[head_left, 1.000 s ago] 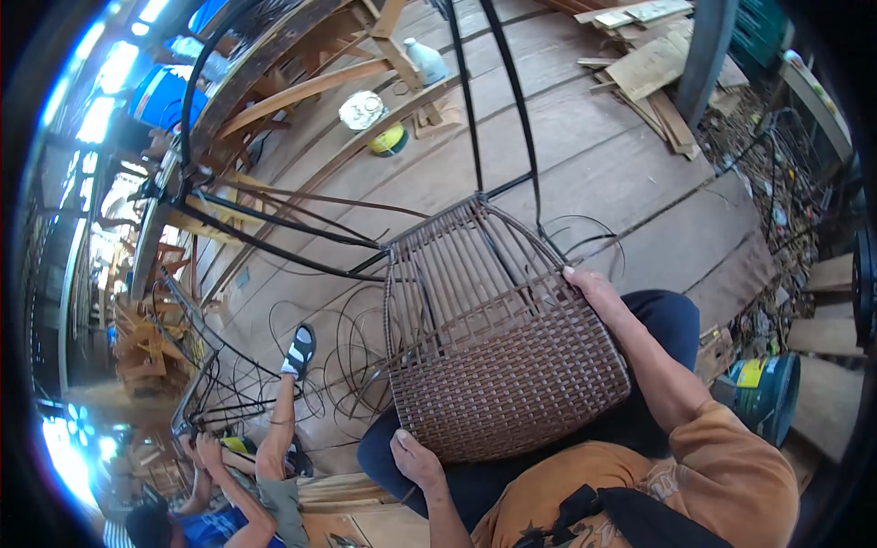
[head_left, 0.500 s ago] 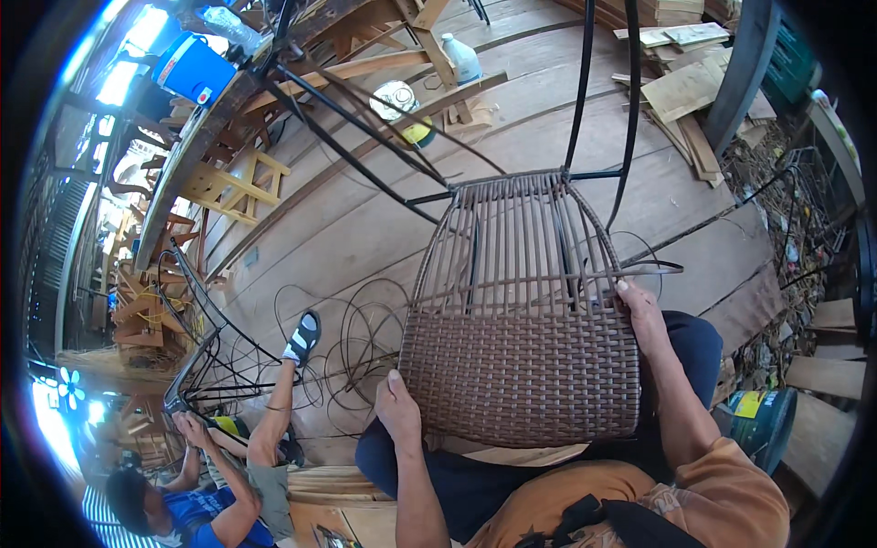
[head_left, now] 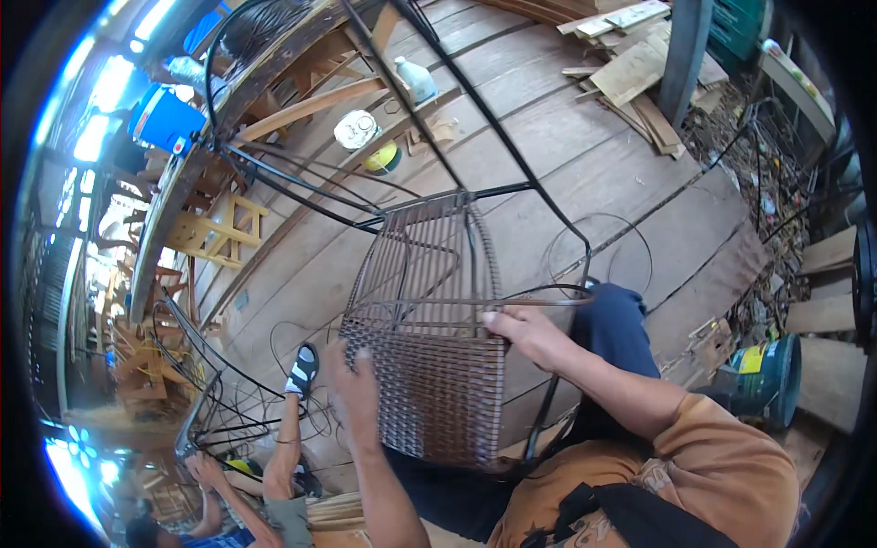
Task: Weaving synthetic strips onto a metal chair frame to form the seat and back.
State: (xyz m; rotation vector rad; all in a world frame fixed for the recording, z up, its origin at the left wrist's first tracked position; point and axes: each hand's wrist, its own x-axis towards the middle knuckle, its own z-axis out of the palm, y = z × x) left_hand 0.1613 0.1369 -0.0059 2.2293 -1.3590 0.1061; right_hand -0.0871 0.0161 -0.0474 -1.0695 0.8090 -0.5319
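Observation:
A chair frame of black metal rods stands tilted before me, its panel (head_left: 420, 393) tightly woven with brown flat strands in the lower part. Above the weave, long lengthwise strands (head_left: 429, 251) run to the top bar with gaps between them. One loose brown strand (head_left: 539, 300) crosses over these and sticks out past the right edge. My right hand (head_left: 534, 336) grips the panel's right edge, just below that strand, with the thumb on top. Beside the left edge of the weave is my left hand (head_left: 356, 388), slightly blurred, thumb and fingers apart.
Coils of strand lie on the plank floor (head_left: 594, 192). Left, another person's foot in a sandal (head_left: 302, 367) rests near a second black frame (head_left: 196, 411). A yellow-labelled bucket (head_left: 767, 379) stands at right. Scrap boards (head_left: 639, 78), a jug (head_left: 417, 80) and a blue cooler (head_left: 167, 119) lie farther off.
The chair frame has turned and swung left, showing its panel more edge-on. My left hand has moved up along the left edge and its fingers have come off it. My right hand stays on the right edge.

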